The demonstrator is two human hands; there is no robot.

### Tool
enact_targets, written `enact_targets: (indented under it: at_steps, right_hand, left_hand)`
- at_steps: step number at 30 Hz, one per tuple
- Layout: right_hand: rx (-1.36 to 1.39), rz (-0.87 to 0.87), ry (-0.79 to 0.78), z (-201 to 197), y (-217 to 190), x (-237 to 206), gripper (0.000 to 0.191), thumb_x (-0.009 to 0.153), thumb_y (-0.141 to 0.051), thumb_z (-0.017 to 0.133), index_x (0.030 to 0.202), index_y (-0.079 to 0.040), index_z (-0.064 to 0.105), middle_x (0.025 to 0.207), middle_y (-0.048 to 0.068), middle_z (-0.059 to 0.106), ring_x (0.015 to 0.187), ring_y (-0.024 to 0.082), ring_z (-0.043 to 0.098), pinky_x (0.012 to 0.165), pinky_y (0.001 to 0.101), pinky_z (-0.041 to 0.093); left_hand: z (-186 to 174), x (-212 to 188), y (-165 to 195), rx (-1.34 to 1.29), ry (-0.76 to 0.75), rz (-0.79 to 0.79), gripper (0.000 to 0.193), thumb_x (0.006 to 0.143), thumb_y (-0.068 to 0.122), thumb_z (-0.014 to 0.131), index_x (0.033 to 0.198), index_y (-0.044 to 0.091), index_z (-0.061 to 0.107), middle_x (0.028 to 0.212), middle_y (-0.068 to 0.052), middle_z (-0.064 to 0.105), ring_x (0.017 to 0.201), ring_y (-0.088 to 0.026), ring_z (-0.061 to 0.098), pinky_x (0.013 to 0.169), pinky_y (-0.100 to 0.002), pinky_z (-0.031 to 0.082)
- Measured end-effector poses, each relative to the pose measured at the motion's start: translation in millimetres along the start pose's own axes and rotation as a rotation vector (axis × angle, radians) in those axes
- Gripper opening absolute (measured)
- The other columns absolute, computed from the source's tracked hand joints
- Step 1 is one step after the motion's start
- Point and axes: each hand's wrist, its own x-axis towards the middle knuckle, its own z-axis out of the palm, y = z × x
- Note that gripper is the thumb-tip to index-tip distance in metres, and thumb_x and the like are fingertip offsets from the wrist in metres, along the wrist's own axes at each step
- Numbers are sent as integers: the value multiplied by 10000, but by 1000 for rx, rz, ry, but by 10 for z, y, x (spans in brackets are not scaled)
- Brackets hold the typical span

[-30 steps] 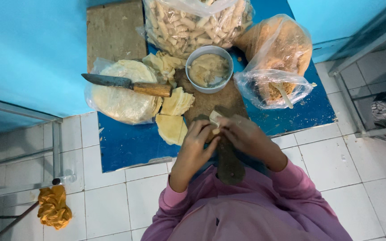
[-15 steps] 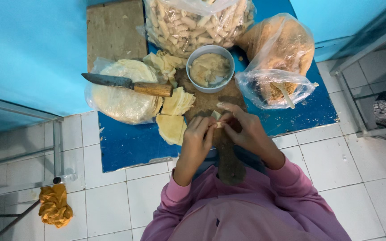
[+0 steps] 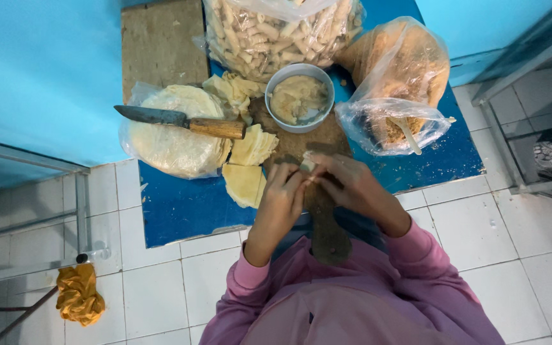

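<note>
Both my hands meet over a wooden cutting board (image 3: pixel 324 220) and pinch a small pale piece of wrapper dough (image 3: pixel 307 165) between the fingertips. My left hand (image 3: pixel 283 195) cups it from the left, my right hand (image 3: pixel 343 185) folds over it from the right. Just left of my hands lie cut stacks of pale yellow wrappers (image 3: pixel 245 167). Beyond my hands stands a metal bowl of beige filling (image 3: pixel 299 97).
A knife with a wooden handle (image 3: pixel 180 121) rests on a bagged stack of round wrappers (image 3: pixel 170 137). A bag of finished rolls (image 3: pixel 282 29) and a bag of crumbs (image 3: pixel 397 76) sit at the back of the blue mat (image 3: pixel 180 207). An orange cloth (image 3: pixel 79 294) lies on the tiled floor.
My hands have shifted slightly and closed tighter around the small wrapper piece, turning it between the fingers. Everything else stays where it was.
</note>
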Motion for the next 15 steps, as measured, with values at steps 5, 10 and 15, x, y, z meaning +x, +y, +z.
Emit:
enact_targets:
  at_steps: [5,10,15]
  right_hand:
    - [52,28,9,51,84,21,614,852,-1,778,1412,-114,552,986,78,714,895,267,725,755,359,562]
    - [-278,-62,64,70,92,5,611,811,-44,795,1379,-164,604,958,104,673,954,310,623,882,436,488]
    - [-251,-160,99,91,44,5,598,854,-106,805,1400,-122,560,990,33,666,1011,264,617,1043,547,420]
  left_hand:
    - [34,62,-48,-45,2,-55,91,914,-9,678,1005,-5,685,991,-153,623,953,-370,594,821,-452,480]
    - [14,119,-61,-8,10,-58,76,898,-12,679,972,4,687,973,-149,644,940,-377,589,810,-459,474]
    - [30,120,-33,35,28,-76,102,886,-30,660,981,-12,689,961,-168,631,945,-383,575,818,-458,479]
